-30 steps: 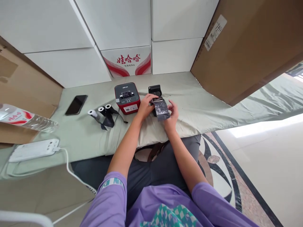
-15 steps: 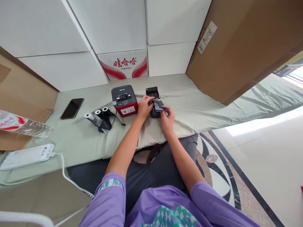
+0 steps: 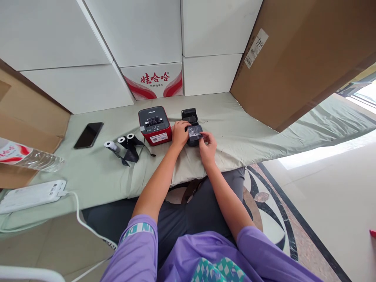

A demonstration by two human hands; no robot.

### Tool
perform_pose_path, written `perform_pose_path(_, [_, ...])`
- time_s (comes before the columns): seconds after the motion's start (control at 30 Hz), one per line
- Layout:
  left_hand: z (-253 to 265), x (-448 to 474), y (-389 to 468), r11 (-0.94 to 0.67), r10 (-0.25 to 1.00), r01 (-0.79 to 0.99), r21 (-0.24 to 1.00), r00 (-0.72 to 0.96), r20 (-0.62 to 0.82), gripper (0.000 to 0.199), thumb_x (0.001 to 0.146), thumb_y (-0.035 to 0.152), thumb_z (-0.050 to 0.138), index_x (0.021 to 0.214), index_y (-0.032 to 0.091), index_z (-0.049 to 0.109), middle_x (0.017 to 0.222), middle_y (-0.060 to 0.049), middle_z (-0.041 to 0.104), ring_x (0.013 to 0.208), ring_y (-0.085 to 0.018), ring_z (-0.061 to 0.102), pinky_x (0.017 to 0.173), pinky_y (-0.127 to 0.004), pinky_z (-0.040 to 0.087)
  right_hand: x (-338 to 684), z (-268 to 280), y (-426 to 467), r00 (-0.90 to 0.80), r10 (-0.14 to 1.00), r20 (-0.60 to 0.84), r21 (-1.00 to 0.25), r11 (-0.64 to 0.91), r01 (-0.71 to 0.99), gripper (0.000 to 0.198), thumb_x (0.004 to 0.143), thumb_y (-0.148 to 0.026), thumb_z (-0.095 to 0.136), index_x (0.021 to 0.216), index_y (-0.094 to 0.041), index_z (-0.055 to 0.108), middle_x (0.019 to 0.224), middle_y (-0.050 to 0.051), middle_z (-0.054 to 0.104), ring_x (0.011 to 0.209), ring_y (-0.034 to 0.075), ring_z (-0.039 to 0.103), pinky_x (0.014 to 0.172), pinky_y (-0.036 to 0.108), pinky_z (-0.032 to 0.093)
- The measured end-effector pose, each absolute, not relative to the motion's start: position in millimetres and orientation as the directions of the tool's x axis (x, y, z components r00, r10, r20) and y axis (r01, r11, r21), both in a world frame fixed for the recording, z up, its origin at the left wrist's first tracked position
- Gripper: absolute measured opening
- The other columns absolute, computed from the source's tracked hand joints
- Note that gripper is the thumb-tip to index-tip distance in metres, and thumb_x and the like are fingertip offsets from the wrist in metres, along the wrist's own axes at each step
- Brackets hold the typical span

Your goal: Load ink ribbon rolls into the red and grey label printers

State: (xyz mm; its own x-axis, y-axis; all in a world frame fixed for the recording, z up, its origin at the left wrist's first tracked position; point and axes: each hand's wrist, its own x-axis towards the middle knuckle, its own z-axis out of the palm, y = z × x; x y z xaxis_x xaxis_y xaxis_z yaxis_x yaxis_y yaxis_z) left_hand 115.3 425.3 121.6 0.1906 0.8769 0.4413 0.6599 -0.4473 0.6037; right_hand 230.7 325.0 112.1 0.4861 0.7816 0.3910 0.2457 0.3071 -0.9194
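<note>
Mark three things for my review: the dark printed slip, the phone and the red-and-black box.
Dark printed slip (image 3: 194,132): head view, printed face.
Phone (image 3: 88,135): head view, middle of screen.
Red-and-black box (image 3: 155,127): head view, dark top.

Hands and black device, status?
Left hand against black device; right hand at edge of dark printed paper. Lid open. Red-and-black printer close beside left hand.

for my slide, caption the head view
Left hand and right hand at a dark printed strip over an open black device, near a red-sided machine.
</note>
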Motion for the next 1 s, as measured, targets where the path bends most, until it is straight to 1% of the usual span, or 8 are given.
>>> perform_pose_path(0.17, [124.0, 110.1, 412.5, -0.517, 0.841, 0.636, 0.573, 0.255, 0.477, 0.029, 0.089, 0.013, 0.057, 0.102, 0.025, 0.079, 0.118, -0.007, 0.078, 0.118, -0.031, 0.063, 0.102, -0.050, 0.044, 230.6, 112.6, 322.7, 0.521, 0.773, 0.362, -0.930, 0.263, 0.255, 0.022, 0.088, -0.040, 0.049, 0.090, -0.022, 0.062, 0.080, 0.002, 0.064, 0.077, 0.018, 0.058, 0.076, 0.032, 0.051])
perform_pose_path(0.27, [122.1, 107.7, 404.3, -0.569, 0.809, 0.605, 0.557, 0.292, 0.509, 0.031, 0.088, 0.013, 0.057, 0.105, 0.026, 0.079, 0.115, -0.006, 0.079, 0.118, -0.030, 0.063, 0.104, -0.051, 0.040, 231.7, 110.8, 320.3, 0.533, 0.746, 0.400, -0.912, 0.265, 0.314, 0.021, 0.087, -0.033, 0.043, 0.087, -0.022, 0.061, 0.086, 0.005, 0.064, 0.085, 0.020, 0.061, 0.082, 0.034, 0.053])
perform_pose_path(0.4, [117.6, 107.5, 397.5, -0.613, 0.774, 0.592, 0.523, 0.318, 0.547, 0.030, 0.088, 0.017, 0.060, 0.109, 0.026, 0.080, 0.117, -0.004, 0.080, 0.119, -0.030, 0.061, 0.107, -0.054, 0.036, 240.9, 115.1, 322.6, 0.624, 0.664, 0.412, -0.909, 0.253, 0.331, 0.038, 0.089, -0.028, 0.032, 0.107, -0.019, 0.065, 0.112, 0.013, 0.068, 0.101, 0.023, 0.064, 0.093, 0.040, 0.054])
perform_pose_path(0.47, [116.6, 107.5, 396.4, -0.630, 0.762, 0.597, 0.497, 0.351, 0.544, 0.031, 0.087, 0.019, 0.063, 0.112, 0.026, 0.079, 0.119, -0.005, 0.080, 0.121, -0.031, 0.060, 0.109, -0.055, 0.035, 249.4, 125.3, 333.1, 0.608, 0.684, 0.402, -0.912, 0.241, 0.333, 0.044, 0.090, -0.025, 0.030, 0.118, -0.018, 0.064, 0.119, 0.015, 0.069, 0.104, 0.024, 0.066, 0.096, 0.044, 0.054])
perform_pose_path(0.63, [121.0, 103.7, 394.3, -0.658, 0.745, 0.606, 0.448, 0.437, 0.503, 0.037, 0.084, 0.021, 0.065, 0.119, 0.025, 0.077, 0.123, -0.008, 0.078, 0.125, -0.031, 0.060, 0.109, -0.052, 0.037, 264.9, 173.2, 397.5, 0.241, 0.866, 0.438, -0.817, 0.271, 0.509, 0.055, 0.092, -0.017, 0.033, 0.141, -0.015, 0.056, 0.132, 0.014, 0.071, 0.124, 0.022, 0.066, 0.110, 0.040, 0.049])
perform_pose_path(0.8, [123.5, 99.2, 393.5, -0.688, 0.717, 0.582, 0.433, 0.455, 0.528, 0.050, 0.081, 0.010, 0.059, 0.127, 0.024, 0.071, 0.131, -0.010, 0.072, 0.126, -0.032, 0.060, 0.105, -0.048, 0.044, 253.8, 209.7, 459.4, -0.187, 0.940, 0.286, -0.495, 0.312, 0.811, 0.059, 0.094, -0.010, 0.038, 0.151, -0.012, 0.052, 0.152, 0.014, 0.060, 0.143, 0.025, 0.054, 0.122, 0.042, 0.037])
perform_pose_path(0.9, [121.1, 97.4, 396.7, -0.693, 0.705, 0.559, 0.456, 0.390, 0.593, 0.057, 0.079, -0.001, 0.045, 0.125, 0.022, 0.069, 0.125, -0.011, 0.072, 0.121, -0.029, 0.062, 0.104, -0.045, 0.047, 245.9, 215.4, 463.0, -0.277, 0.948, 0.158, -0.359, 0.316, 0.878, 0.059, 0.097, -0.012, 0.040, 0.156, -0.011, 0.047, 0.151, 0.016, 0.061, 0.139, 0.029, 0.057, 0.119, 0.046, 0.040])
perform_pose_path(1.0, [118.4, 96.5, 399.8, -0.692, 0.694, 0.529, 0.491, 0.298, 0.655, 0.056, 0.078, -0.003, 0.039, 0.121, 0.021, 0.067, 0.120, -0.011, 0.069, 0.119, -0.027, 0.061, 0.106, -0.043, 0.049, 246.6, 213.6, 443.9, -0.303, 0.933, 0.193, -0.281, 0.348, 0.894, 0.059, 0.099, -0.016, 0.042, 0.158, -0.014, 0.046, 0.151, 0.015, 0.062, 0.137, 0.031, 0.059, 0.116, 0.047, 0.042])
